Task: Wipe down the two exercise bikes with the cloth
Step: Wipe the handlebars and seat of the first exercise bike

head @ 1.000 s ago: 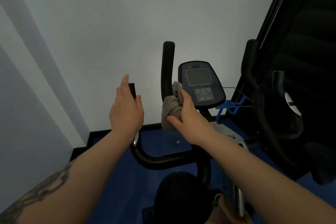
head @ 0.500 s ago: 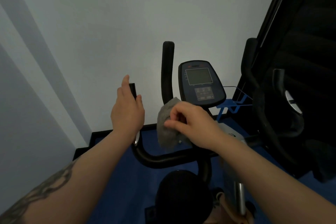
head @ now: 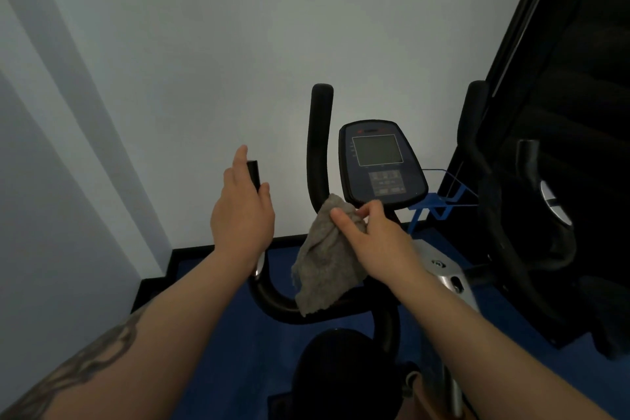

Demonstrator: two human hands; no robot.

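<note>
Head view: the left hand [head: 242, 215] hides most of the left handlebar grip [head: 253, 174] it curls around; the right hand [head: 371, 232] pinches the grey cloth [head: 324, 269], which hangs beneath the console [head: 380, 164].

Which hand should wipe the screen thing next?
Probably the right hand. It already holds the cloth, just below the console. The left hand is busy on the left handlebar, farther from the console and with no cloth.
</note>
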